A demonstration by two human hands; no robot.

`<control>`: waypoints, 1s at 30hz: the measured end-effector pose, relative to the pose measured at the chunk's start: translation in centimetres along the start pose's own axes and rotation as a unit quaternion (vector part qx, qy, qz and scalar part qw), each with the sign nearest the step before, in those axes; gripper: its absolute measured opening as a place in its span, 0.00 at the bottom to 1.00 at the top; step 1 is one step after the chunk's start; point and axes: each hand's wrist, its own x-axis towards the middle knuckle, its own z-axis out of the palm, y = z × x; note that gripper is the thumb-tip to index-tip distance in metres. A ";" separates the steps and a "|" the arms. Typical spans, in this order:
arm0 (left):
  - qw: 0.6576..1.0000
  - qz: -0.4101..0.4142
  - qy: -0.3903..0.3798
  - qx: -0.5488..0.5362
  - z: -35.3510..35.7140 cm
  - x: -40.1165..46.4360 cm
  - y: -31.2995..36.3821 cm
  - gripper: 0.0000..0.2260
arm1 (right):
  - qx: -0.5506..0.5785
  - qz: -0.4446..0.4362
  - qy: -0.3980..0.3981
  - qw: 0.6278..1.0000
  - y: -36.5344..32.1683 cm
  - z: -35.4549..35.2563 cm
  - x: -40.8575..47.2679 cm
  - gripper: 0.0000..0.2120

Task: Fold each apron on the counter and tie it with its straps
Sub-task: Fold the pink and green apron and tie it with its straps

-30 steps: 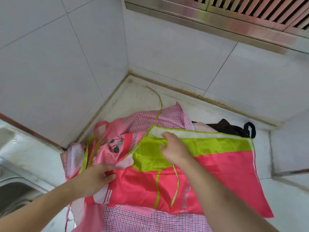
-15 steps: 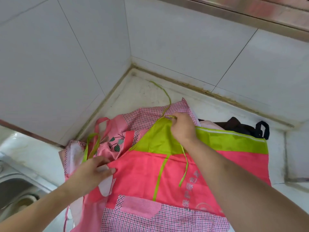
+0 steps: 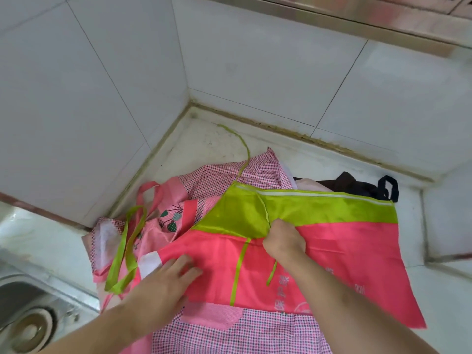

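1. Head view, nearest first: two bare forearms reach in from the bottom edge over a pink checked apron (image 3: 255,333) that lies lowest in the pile on the counter (image 3: 447,302).
2. On top of it lies the pink and green apron (image 3: 344,251), partly folded, its green band turned toward the wall.
3. Left hand (image 3: 166,279) lies flat on the pink cloth near the apron's left edge, fingers spread and fairly straight, pinning it down.
4. Right hand (image 3: 283,238) is curled at the seam where green meets pink, pinching the fabric and apparently a thin green strap (image 3: 272,274) that hangs below it; exactly what the fingers hold I cannot tell.
5. My reading: folding of this top apron is in hand and the tying has not begun.
6. Next, the fold probably needs narrowing while the left hand keeps the slippery cloth from sliding.
7. Farther back, the long green strap (image 3: 242,149) trails toward the wall corner and will likely need gathering for the tie.
8. Behind the green band a dark apron (image 3: 357,185) lies bunched near the wall.
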 end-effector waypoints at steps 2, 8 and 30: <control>0.998 -0.031 -0.040 0.028 1.1 -0.2 -1.1 0.37 | -0.030 -0.007 -0.025 0.999 -0.1 -0.8 0.2 0.14; 0.993 -0.060 -0.070 0.079 2.0 -1.4 -3.7 0.45 | 0.230 -0.178 0.229 0.929 -1.9 -6.7 2.5 0.21; 0.991 -0.057 -0.084 0.090 2.5 6.9 8.2 0.48 | -0.004 -0.248 0.092 0.964 11.4 9.7 -8.0 0.51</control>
